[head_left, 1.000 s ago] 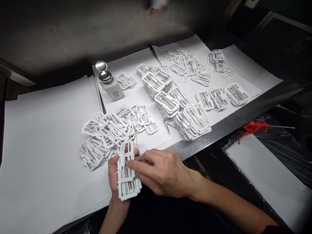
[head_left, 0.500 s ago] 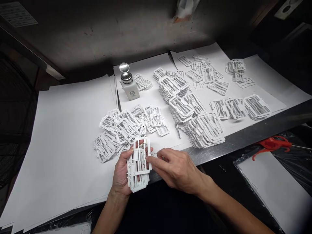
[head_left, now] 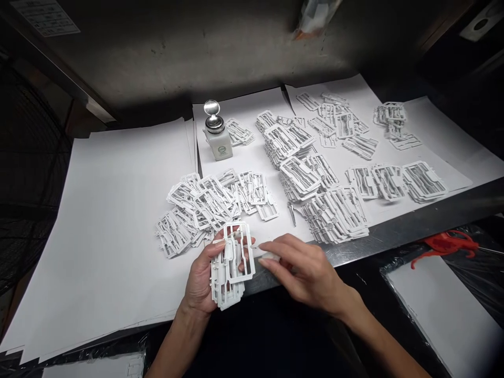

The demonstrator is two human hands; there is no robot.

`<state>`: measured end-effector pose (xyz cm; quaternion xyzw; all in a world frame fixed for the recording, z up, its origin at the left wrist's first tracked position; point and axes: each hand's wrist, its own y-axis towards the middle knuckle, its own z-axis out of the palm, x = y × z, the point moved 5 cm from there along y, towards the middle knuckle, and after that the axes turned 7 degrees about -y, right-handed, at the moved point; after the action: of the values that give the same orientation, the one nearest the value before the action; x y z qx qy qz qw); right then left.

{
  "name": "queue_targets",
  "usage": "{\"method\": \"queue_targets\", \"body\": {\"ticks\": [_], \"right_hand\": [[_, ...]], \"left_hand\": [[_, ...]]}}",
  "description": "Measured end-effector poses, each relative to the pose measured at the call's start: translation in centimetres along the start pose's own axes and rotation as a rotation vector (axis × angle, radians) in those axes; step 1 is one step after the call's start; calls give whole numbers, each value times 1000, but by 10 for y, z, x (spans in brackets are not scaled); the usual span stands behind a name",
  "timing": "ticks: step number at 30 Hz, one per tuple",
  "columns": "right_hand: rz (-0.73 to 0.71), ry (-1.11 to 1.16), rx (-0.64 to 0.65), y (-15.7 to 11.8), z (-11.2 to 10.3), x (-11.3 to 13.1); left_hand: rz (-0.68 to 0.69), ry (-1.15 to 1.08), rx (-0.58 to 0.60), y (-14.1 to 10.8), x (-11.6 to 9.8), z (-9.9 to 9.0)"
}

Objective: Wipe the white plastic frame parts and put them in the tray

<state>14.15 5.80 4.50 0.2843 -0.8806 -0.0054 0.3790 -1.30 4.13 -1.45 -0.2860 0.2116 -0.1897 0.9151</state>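
Observation:
My left hand (head_left: 202, 278) is wrapped around a small stack of white slotted plastic frames (head_left: 226, 294). The top frame (head_left: 247, 262) is shifted up and to the right, fanned out from those beneath, and my left fingers show behind its openings. To its right, my right hand (head_left: 303, 268) hovers just clear of the stack. Its index finger and thumb are curved with a gap between their tips, and a pale patch shows in that gap. Beyond my left hand lies a loose heap of similar frames (head_left: 212, 202).
Stacked frames (head_left: 334, 212) stand right of centre, with more piles (head_left: 423, 181) farther right. A pump bottle (head_left: 219, 144) with its metal lid raised stands behind. Nail clippers (head_left: 292, 214) lie beside the stacks. A red-handled tool (head_left: 449, 244) rests below the metal table edge (head_left: 394, 226).
My right hand has drawn away from the held frames, and its thumb and index finger have parted. The top frame has shifted right on the stack. The whole view has moved slightly.

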Motion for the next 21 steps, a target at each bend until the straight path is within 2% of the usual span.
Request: {"method": "queue_targets", "body": {"ticks": [2,4,7,10,13,15,18,21], "right_hand": [[37,136,-122,2,-6,3],[40,234,-168,6,-3,12],[28,256,-151,12,8,28],[38,178,-35,12,17,35],[50,159,50,9,16,35],[55,183,19,8,12,35],[54,197,-48,10,10,37],[79,170,40,10,14,37]], "left_hand": [[17,10,13,-1,1,1],[41,16,17,-1,3,2],[68,27,-29,0,5,0],[101,44,-33,0,5,-1],[56,58,-22,0,8,-3],[38,51,-28,0,10,-4],[80,32,-29,0,9,-3],[81,22,-23,0,10,-2]]}}
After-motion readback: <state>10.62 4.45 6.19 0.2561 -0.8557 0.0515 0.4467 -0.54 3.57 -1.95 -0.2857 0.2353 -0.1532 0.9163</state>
